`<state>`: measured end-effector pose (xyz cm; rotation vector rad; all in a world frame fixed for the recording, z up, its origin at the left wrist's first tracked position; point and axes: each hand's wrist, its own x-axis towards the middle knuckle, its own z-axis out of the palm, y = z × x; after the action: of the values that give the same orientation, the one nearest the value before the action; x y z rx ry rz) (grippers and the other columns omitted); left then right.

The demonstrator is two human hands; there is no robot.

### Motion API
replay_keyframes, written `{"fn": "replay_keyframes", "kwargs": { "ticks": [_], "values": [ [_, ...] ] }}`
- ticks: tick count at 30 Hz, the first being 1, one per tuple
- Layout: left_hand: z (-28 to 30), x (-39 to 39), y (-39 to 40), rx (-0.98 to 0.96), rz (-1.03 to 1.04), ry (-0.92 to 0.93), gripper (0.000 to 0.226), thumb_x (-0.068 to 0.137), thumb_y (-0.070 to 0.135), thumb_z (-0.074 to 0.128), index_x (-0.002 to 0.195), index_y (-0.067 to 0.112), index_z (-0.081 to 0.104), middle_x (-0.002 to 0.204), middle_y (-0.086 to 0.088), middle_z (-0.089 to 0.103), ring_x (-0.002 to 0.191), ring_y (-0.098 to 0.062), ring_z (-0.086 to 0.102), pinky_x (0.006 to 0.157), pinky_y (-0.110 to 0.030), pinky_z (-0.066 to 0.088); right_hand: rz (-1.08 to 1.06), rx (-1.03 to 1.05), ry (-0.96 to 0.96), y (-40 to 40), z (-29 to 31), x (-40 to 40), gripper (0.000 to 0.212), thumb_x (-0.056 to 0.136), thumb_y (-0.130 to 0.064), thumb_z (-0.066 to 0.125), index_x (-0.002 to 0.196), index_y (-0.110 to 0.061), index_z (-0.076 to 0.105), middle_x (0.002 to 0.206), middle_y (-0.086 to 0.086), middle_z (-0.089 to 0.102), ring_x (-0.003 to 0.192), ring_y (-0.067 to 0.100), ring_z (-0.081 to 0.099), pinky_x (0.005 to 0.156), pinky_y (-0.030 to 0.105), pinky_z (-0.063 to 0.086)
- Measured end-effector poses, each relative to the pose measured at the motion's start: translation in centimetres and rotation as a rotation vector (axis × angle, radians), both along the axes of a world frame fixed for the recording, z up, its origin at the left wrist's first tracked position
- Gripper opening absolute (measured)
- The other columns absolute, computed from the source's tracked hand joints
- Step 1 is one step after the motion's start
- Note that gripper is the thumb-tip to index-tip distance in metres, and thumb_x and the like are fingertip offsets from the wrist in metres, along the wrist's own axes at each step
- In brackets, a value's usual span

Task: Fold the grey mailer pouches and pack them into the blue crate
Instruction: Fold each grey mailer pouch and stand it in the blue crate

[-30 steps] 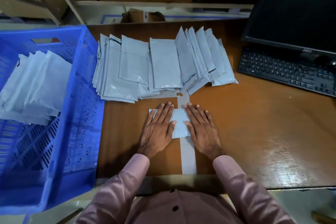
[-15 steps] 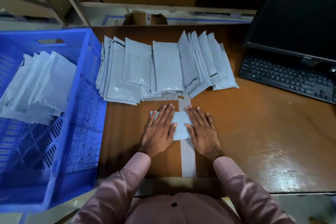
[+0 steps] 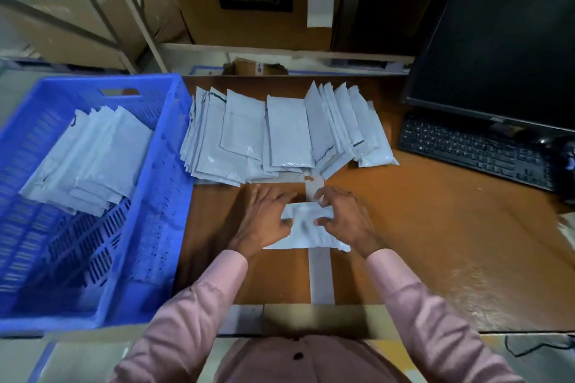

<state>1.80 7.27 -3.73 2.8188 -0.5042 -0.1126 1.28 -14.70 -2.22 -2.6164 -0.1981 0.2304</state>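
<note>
single head cam, wide-angle, looking forward and steeply down at the desk from close above; own sleeves fill the bottom edge, shelving at top. no second view.

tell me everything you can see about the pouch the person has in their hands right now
The pouch is a pale grey mailer of thin, glossy plastic, crumpled and part-folded rather than flat. It lies on the brown table over a grey tape strip, just in front of the spread pile of pouches. The left hand touches its left edge with the thumb on it; the right hand pinches its right side with curled fingers. Its near edge looks ragged, blurred by motion.
</note>
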Motion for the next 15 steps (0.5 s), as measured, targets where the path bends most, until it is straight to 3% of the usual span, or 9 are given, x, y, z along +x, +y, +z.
{"fn": "replay_keyframes", "kwargs": {
  "ticks": [2,4,8,11,15],
  "values": [
    [1.5,0.2,-0.1,-0.056,-0.005,-0.066,0.043,0.086,0.032,0.07,0.129,0.031,0.07,0.124,0.003,0.06,0.127,-0.024,0.05,0.116,-0.036,0.03,0.024,-0.034,-0.078,0.1,1.0,0.0,0.042,0.08,-0.029,0.086,0.118,-0.032,0.068,0.11,-0.012,0.064,0.1,0.016,0.064,0.078,0.025,0.045],
    [2.6,0.0,-0.1,-0.09,-0.006,-0.21,0.032,0.083,0.024,0.07,0.115,0.029,0.076,0.109,0.002,0.06,0.116,-0.024,0.055,0.117,-0.037,0.032,0.022,-0.071,-0.213,0.1,2.0,-0.2,0.033,0.082,-0.026,0.084,0.113,-0.03,0.071,0.108,-0.01,0.063,0.098,0.016,0.062,0.079,0.026,0.046],
    [2.2,-1.9,-0.3,-0.142,0.02,-0.478,0.032,0.079,0.013,0.07,0.108,0.022,0.077,0.109,-0.003,0.064,0.111,-0.023,0.059,0.126,-0.057,0.019,0.027,-0.092,-0.52,0.1,0.6,-1.8,0.036,0.074,-0.005,0.08,0.105,-0.021,0.071,0.104,0.0,0.063,0.103,0.025,0.06,0.103,0.041,0.047],
    [-0.4,-4.1,0.3,-0.138,-0.012,-0.32,0.043,0.072,0.018,0.075,0.115,0.023,0.076,0.119,-0.001,0.064,0.12,-0.024,0.059,0.125,-0.059,0.02,0.07,-0.1,-0.409,-0.3,-2.4,-4.0,0.044,0.07,-0.006,0.079,0.111,-0.02,0.069,0.113,0.003,0.063,0.112,0.028,0.059,0.111,0.048,0.043],
    [-3.3,-6.5,1.3,-0.25,0.017,-0.144,0.053,0.078,0.038,0.07,0.129,0.025,0.069,0.14,0.003,0.06,0.137,-0.02,0.05,0.125,-0.05,0.025,0.053,-0.021,-0.285,-1.1,-4.6,-6.2,0.044,0.082,-0.033,0.065,0.124,-0.021,0.065,0.127,0.004,0.059,0.124,0.026,0.053,0.114,0.05,0.038]
  ]
}}
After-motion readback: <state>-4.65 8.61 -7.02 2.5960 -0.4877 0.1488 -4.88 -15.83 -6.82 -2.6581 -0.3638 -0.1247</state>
